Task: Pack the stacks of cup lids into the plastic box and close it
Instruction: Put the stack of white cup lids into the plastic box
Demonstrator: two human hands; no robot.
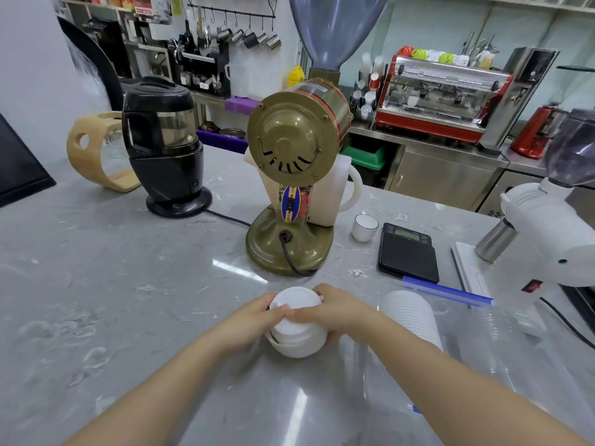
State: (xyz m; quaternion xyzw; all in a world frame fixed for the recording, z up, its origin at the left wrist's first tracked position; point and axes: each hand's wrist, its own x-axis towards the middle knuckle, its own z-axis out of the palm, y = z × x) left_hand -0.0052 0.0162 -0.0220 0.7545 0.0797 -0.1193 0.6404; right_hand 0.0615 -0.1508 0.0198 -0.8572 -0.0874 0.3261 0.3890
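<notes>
Item: one short stack of white cup lids (296,323), located on the grey marble counter (128,284), near its front edge and in front of the olive-green grinder (293,175). Both hands were closed around it: the left hand (254,320) cupped its left side with the thumb across the top lid, and the right hand (335,313) wrapped the right side, its fingers curled over the rim and under the stack. Item: a second, taller stack of white lids (412,320), lying on its side just right of the hands, inside the clear plastic box (483,336), whose blue-edged rim (447,290) ran along its far side. Item: black scale (407,252), beyond the box. Item: small white cup (364,227), beside the scale. Item: black kettle (164,149), far left.
</notes>
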